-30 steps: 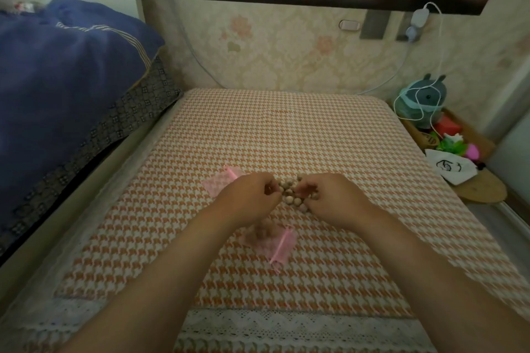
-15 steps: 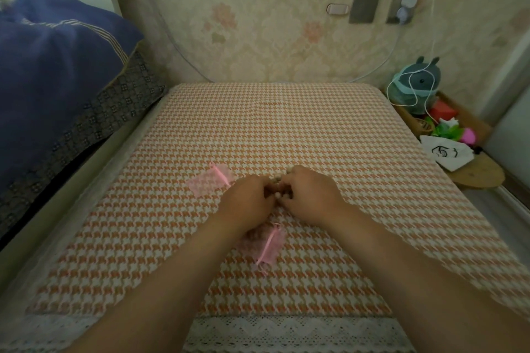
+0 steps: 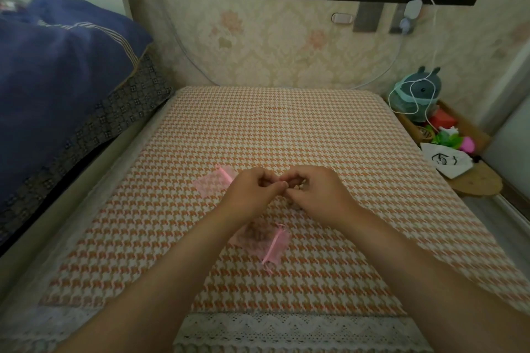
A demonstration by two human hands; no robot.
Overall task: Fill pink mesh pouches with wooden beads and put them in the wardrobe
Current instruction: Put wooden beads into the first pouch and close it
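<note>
Houndstooth cloth [image 3: 286,129] holds a flat pink pouch [image 3: 213,185] and a bead-filled pouch [image 3: 258,236].

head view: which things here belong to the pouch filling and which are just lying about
Job: left hand, right hand, wooden beads glimpsed inside it, flat pink pouch, nearer filled pouch.
Lying about: blue blanket, plush toy, charger, white bag, fake flowers.

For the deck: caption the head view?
Left hand and right hand pinch wooden beads over a houndstooth cloth, between a flat pink pouch and a bulging pink pouch.
</note>
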